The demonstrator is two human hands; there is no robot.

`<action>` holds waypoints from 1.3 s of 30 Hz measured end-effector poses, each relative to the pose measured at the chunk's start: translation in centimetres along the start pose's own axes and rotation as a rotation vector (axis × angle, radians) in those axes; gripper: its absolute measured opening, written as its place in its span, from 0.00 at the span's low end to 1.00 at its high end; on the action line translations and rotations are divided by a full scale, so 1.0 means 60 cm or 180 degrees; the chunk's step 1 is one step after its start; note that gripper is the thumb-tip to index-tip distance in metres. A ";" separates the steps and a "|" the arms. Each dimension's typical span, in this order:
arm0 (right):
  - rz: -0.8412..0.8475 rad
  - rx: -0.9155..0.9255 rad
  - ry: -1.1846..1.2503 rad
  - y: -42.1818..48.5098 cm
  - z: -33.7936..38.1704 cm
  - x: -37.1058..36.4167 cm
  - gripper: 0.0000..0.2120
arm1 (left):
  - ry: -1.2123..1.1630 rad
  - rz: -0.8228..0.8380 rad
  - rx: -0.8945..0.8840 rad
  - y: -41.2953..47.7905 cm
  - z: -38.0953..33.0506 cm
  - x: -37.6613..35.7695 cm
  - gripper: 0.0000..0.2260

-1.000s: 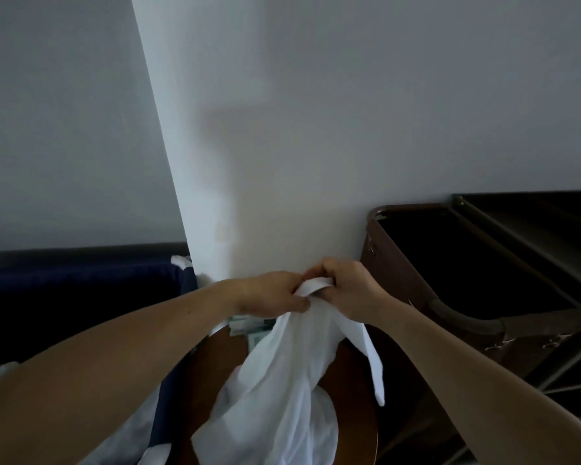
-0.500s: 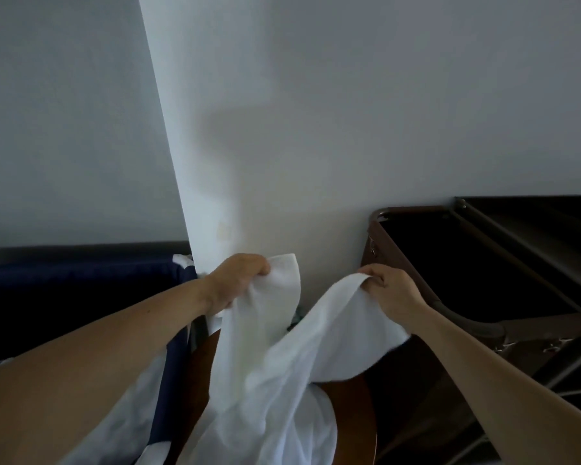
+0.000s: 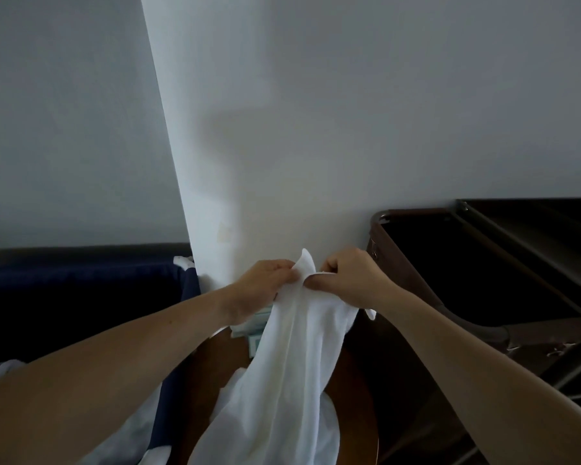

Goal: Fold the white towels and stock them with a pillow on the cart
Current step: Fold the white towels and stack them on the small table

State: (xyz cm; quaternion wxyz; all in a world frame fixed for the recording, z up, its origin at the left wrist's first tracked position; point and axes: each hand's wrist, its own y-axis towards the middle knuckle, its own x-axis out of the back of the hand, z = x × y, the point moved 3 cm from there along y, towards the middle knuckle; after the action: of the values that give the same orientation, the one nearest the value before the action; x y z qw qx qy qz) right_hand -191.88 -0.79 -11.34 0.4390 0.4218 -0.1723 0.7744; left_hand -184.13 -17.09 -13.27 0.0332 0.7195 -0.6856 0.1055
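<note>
Both hands (image 3: 269, 280) (image 3: 351, 280) pinch the white towel's (image 3: 282, 380) top edge; it hangs below.

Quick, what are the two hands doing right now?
Left hand: closed, pinching the towel.
Right hand: closed, pinching the same towel's top edge.
</note>
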 end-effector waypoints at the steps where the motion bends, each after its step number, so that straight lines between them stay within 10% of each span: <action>1: 0.0017 -0.0022 0.0060 0.000 0.001 0.000 0.20 | 0.0008 0.0118 -0.0028 -0.003 0.002 -0.001 0.10; 11: 0.0326 0.0095 0.0522 -0.007 -0.006 0.018 0.07 | 0.0495 0.0185 -0.0307 0.001 0.011 0.012 0.07; 26: -0.0283 -0.0162 0.2181 -0.026 -0.022 0.044 0.11 | -0.0975 0.0353 0.0872 -0.004 0.034 0.055 0.09; 35: 0.0605 0.0261 0.2706 -0.045 0.051 0.028 0.06 | -0.0744 -0.0605 -0.0200 0.014 -0.021 0.043 0.08; 39: -0.0037 0.0448 0.2281 -0.036 0.073 0.043 0.07 | -0.1053 -0.0291 -0.0413 0.000 -0.049 0.009 0.13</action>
State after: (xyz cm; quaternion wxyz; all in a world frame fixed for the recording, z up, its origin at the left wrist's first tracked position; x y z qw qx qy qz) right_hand -188.55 -0.97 -6.93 0.4458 0.1538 0.0486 0.8805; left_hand -184.40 -17.05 -10.27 -0.0289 0.7538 -0.6537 -0.0604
